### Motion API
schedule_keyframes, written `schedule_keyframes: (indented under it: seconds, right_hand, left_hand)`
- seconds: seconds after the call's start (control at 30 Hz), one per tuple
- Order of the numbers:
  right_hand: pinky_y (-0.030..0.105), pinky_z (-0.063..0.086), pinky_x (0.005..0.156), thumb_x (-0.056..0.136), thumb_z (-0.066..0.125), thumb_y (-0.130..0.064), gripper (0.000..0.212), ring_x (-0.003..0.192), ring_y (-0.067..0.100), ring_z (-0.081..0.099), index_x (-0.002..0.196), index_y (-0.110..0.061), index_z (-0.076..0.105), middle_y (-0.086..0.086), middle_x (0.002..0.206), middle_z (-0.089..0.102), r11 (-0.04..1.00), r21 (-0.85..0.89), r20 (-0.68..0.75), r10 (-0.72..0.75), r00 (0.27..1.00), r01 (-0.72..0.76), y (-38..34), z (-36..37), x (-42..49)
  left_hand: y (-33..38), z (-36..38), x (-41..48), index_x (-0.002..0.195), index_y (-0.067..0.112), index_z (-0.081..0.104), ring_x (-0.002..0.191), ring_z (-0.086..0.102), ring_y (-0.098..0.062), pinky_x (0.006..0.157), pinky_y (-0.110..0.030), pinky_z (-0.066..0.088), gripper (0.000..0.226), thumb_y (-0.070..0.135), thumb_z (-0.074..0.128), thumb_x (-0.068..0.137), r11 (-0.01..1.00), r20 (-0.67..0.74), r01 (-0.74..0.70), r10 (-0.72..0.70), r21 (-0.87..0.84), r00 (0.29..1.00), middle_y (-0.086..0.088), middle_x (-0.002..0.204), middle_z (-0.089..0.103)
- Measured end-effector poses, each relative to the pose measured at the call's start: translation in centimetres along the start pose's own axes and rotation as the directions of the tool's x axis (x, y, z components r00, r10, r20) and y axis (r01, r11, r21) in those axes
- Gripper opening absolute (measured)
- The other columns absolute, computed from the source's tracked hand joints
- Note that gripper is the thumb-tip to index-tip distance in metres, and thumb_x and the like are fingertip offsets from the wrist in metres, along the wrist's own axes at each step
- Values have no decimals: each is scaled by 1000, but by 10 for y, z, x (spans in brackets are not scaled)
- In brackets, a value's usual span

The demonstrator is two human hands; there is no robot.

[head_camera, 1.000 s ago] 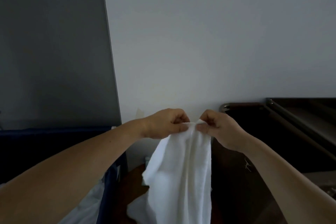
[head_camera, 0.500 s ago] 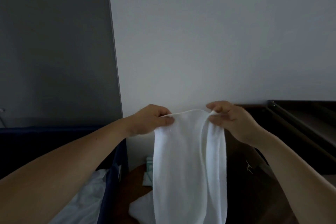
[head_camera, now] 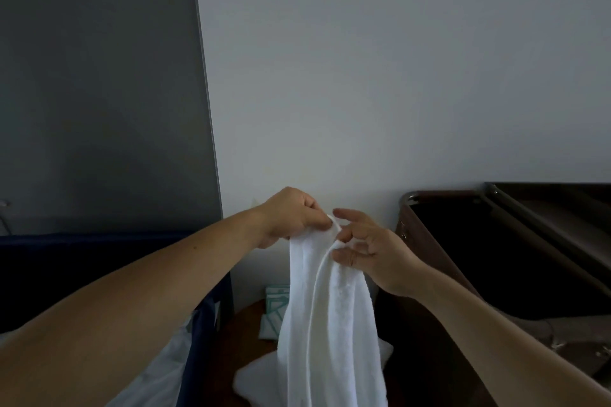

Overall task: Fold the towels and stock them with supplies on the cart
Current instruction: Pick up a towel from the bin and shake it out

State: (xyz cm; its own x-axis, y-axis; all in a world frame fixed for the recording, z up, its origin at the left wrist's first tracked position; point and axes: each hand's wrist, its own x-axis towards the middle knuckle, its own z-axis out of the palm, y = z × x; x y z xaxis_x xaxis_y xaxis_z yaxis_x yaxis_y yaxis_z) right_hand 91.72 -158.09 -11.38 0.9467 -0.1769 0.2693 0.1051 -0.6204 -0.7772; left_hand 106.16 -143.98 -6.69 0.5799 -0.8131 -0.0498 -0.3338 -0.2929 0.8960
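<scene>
A white towel (head_camera: 330, 324) hangs lengthwise in front of me, folded along a hem that runs down its middle. My left hand (head_camera: 294, 215) grips the gathered top corners of the towel. My right hand (head_camera: 370, 248) is just to the right of it, fingers spread and loose, with fingertips and thumb touching the towel's top edge and hem. The dark brown cart (head_camera: 496, 241) stands to the right, its shelves in shadow. The towel's lower end is cut off by the frame.
A navy fabric bin (head_camera: 205, 334) at the lower left holds white linen (head_camera: 158, 373). A teal-patterned packet (head_camera: 274, 307) and another white cloth (head_camera: 251, 380) lie on a brown surface behind the towel. A pale wall is ahead, a grey panel at left.
My hands, which held the towel's top edge stretched apart, have come together. The corners are now gathered in my left hand and my right hand's fingers have loosened.
</scene>
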Motion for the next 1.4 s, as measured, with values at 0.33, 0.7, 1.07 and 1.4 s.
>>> schedule_keyframes:
  seconds: [0.33, 0.7, 1.07, 1.4]
  right_hand:
    - [25, 41, 58, 88, 75, -23, 22, 56, 2, 47, 72, -30, 62, -17, 59, 56, 999, -10, -328, 47, 944, -54, 6, -16, 13]
    - [18, 53, 68, 73, 85, -43, 14, 75, 5, 70, 80, -33, 77, -6, 80, 75, 977, 211, 47, -35, 998, 24, -58, -51, 0]
    - [23, 52, 60, 68, 91, -31, 22, 59, 1, 59, 68, -25, 70, -8, 67, 70, 989, -98, -188, 88, 978, -108, -54, -36, 32]
    - [11, 47, 57, 59, 93, -46, 38, 64, -6, 61, 84, -30, 69, -17, 80, 70, 989, -10, -211, 145, 967, -150, -35, -29, 36]
  left_hand:
    - [-20, 1, -3, 94, 6, 72, 81, 69, -19, 71, -29, 57, 10, 13, 66, 91, 843, 112, 32, 33, -536, 993, -8, 91, 73]
    - [-20, -24, 19, 96, 8, 74, 80, 73, -26, 73, -37, 62, 14, 15, 61, 98, 941, -362, -135, 15, -309, 932, -8, 84, 76]
    - [-7, 7, -15, 105, 3, 72, 92, 69, -32, 83, -40, 60, 22, 16, 56, 98, 872, 61, -112, 160, -477, 985, -25, 105, 71]
    - [-9, 1, -26, 115, 2, 67, 102, 68, -35, 93, -46, 55, 22, 4, 63, 94, 950, 65, -236, 254, -203, 965, -23, 109, 70]
